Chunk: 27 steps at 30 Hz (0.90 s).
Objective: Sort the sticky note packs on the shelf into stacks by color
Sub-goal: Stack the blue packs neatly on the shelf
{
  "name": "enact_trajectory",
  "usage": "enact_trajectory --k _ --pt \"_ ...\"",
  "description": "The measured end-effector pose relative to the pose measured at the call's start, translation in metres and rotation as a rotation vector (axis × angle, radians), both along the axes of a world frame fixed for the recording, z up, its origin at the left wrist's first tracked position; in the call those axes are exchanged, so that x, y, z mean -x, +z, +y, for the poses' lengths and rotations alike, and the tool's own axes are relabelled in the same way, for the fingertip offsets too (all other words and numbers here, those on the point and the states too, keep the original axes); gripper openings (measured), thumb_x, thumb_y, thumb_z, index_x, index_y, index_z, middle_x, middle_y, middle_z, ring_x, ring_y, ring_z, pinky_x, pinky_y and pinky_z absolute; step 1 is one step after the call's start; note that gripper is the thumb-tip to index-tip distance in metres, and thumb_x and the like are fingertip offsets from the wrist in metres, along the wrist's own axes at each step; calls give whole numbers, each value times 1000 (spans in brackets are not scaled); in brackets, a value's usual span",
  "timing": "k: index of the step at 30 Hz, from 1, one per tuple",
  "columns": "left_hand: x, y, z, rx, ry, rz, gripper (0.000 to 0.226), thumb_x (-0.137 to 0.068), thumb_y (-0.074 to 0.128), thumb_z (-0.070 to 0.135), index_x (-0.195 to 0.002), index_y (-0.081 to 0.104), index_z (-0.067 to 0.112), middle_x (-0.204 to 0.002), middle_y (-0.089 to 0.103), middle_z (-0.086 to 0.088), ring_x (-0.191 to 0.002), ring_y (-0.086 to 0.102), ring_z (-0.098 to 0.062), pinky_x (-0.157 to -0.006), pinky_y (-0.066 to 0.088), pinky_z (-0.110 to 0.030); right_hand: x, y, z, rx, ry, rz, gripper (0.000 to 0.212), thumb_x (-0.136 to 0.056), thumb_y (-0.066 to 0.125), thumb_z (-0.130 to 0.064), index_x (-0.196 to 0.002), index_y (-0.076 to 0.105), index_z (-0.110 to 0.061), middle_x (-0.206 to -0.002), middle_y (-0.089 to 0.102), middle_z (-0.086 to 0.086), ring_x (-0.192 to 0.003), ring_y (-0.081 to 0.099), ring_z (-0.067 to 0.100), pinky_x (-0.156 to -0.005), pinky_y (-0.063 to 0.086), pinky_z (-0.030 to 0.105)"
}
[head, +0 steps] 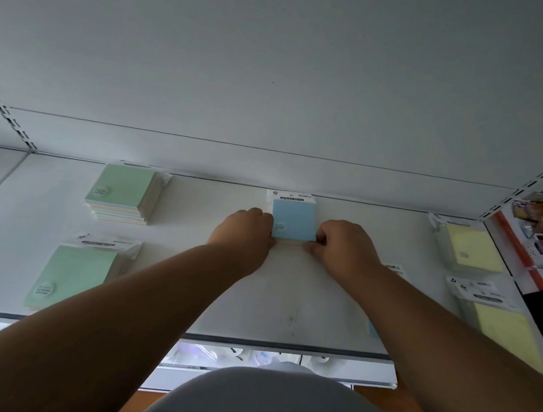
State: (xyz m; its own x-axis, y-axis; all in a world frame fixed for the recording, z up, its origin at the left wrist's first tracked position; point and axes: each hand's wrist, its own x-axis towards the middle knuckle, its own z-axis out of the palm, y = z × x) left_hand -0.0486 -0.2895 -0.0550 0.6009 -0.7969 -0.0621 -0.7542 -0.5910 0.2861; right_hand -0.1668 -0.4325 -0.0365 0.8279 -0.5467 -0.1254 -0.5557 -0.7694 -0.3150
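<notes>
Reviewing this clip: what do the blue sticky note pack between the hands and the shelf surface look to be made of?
Blue sticky note pack: looks like pastel paper sheets in a clear plastic wrap with a printed white header; the matte face and header card suggest this. Shelf: seemingly white painted metal or laminate, smooth with a dull sheen and faint scuffs; the look leaves it open.

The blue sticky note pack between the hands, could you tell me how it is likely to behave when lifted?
The blue sticky note pack looks flat and blocky, so probably stiff and unlikely to roll. Its clear wrapper may be slippery.

white shelf (184, 280) carries green (123, 191), blue (292, 217), yellow packs (471, 247).
</notes>
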Motion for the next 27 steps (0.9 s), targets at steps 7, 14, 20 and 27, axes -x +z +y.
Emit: enact_trajectory --k 7,14,20,27 --pt "-1 0 3 7 12 7 27 -94 51 32 -110 56 10 -108 56 -10 -101 56 -30 -78 46 -37 1 3 5 -22 -27 -2 21 -81 69 -33 -78 64 -13 -87 65 11 -85 61 29 -67 42 31" --pt "37 7 36 186 84 104 22 -90 52 31 -102 61 15 -103 60 -6 -98 57 -28 -81 45 -34 40 10 20 72 -155 -135 27 -86 66 -28 -104 66 -8 -103 62 13 -94 61 29 -82 49 36" --pt "86 11 19 194 -174 239 25 -91 55 32 -110 62 18 -104 61 -4 -96 59 -23 -83 46 -29 94 14 17 172 -272 -177 24 -86 66 -23 -106 66 -11 -108 57 13 -100 57 30 -85 51 38" --pt "130 14 -31 9 -77 314 39 -91 51 43 -121 59 20 -115 58 -6 -105 57 -26 -92 49 -37 134 16 -8 102 -402 1 46 -90 58 -44 -121 53 -11 -116 59 13 -105 58 29 -76 44 30"
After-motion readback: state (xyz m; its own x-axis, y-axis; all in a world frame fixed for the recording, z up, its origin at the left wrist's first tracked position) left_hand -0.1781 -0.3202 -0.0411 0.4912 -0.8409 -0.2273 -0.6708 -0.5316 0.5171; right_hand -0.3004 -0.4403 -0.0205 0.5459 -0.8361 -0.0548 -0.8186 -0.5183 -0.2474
